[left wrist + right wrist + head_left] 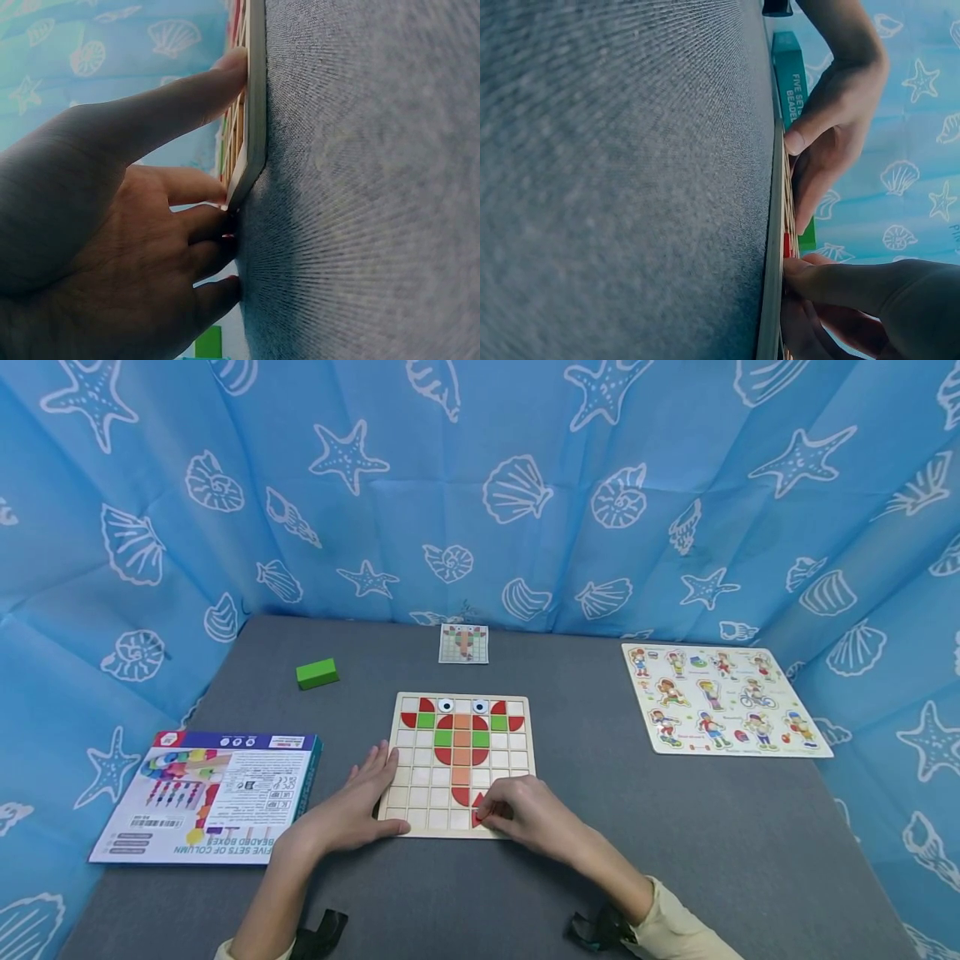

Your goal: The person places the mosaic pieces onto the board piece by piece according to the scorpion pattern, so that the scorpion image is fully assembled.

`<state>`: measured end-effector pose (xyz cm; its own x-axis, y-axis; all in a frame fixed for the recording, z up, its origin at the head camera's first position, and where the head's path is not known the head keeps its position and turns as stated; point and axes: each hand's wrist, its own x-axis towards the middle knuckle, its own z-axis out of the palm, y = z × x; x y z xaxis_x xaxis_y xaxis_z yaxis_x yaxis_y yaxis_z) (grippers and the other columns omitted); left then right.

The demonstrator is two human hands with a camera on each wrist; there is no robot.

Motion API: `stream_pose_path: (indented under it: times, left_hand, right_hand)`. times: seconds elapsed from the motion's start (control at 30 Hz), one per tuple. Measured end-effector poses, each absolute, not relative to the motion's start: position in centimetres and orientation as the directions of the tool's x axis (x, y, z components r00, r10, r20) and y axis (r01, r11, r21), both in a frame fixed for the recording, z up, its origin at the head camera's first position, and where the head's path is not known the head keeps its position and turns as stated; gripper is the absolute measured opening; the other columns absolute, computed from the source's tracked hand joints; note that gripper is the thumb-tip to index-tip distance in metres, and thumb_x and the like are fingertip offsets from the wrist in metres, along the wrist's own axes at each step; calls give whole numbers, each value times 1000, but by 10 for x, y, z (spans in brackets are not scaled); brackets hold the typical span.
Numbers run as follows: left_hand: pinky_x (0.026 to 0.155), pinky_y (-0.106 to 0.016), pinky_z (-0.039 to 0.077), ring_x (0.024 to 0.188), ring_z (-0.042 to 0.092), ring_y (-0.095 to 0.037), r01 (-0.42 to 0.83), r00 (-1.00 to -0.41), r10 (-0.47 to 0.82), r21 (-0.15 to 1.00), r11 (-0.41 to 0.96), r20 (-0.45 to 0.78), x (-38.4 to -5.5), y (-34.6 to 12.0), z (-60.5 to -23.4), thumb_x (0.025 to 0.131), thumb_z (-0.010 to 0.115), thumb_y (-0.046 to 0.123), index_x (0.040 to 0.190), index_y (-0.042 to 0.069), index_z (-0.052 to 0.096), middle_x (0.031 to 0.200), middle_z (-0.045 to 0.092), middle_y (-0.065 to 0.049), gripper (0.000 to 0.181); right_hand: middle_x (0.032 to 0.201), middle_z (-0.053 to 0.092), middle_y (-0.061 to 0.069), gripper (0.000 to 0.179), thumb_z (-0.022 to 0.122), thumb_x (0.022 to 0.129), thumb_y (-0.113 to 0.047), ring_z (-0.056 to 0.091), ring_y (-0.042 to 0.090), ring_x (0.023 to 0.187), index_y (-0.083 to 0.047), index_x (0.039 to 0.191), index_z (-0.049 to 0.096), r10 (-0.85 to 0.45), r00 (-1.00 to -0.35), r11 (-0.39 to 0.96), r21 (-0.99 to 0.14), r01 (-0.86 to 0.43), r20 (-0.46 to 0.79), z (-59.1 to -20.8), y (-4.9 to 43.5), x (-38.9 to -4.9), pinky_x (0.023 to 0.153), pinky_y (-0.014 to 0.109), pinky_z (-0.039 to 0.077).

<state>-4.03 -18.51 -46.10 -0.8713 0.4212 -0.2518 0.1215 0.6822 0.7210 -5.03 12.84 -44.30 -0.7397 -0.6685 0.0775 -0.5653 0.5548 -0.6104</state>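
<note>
A square wooden grid board [442,777] lies on the table, with red, green and orange tiles and two eye tiles [446,705] set in its cells. My left hand [354,806] rests at the board's lower left corner, thumb on the near edge and fingers fairly straight along the left side. Over the near edge, my right hand [528,814] has curled fingers and pinches a small red tile [476,819] in the bottom row. Its fingertips partly cover that tile. A red triangular tile [479,797] shows just above. In the right wrist view, red [786,245] appears beside the thumb tip.
Behind the board lies a small pattern card [463,644]. A green block [317,673] sits at the back left, and a flat boxed set [217,797] is near my left forearm. At the right is a picture puzzle board [720,702]. A blue curtain [450,485] surrounds the table.
</note>
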Motion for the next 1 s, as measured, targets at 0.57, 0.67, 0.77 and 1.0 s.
stream_pose_path:
  times: [0.57, 0.67, 0.77, 1.0]
  left_hand:
    - [134, -74, 6, 171, -1, -45, 138, -870, 427, 707, 693, -249, -45, -188, -472, 94, 82, 54, 174, 4, 15, 184, 1, -21, 116]
    - [136, -71, 7, 172, -1, -43, 139, -871, 416, 683, 717, -260, -47, -188, -476, 94, 82, 50, 174, 4, 15, 184, 1, -19, 114]
    - [137, -69, 8, 172, -1, -41, 134, -872, 405, 661, 738, -275, -49, -188, -481, 95, 83, 45, 173, 3, 14, 184, 0, -17, 113]
    - [138, -68, 8, 173, 0, -41, 128, -874, 398, 658, 742, -279, -49, -189, -482, 92, 85, 44, 173, 3, 14, 184, 0, -17, 115]
  right_hand:
    - [90, 79, 0, 10, 84, 93, -5, 63, -2, 76, -10, 100, 79, -659, -749, 570, -604, -558, 70, -441, 125, -46, 70, 19, 57]
    - [92, 80, 0, 11, 83, 94, -5, 63, -1, 77, -11, 102, 80, -662, -748, 571, -607, -552, 57, -440, 123, -46, 71, 19, 57]
    - [91, 80, -1, 11, 82, 94, -3, 63, -2, 77, -11, 101, 80, -669, -741, 569, -599, -563, 61, -440, 123, -46, 71, 19, 57]
    - [91, 81, -1, 10, 80, 95, -2, 64, -4, 78, -11, 101, 80, -676, -735, 572, -591, -569, 52, -438, 123, -47, 73, 19, 59]
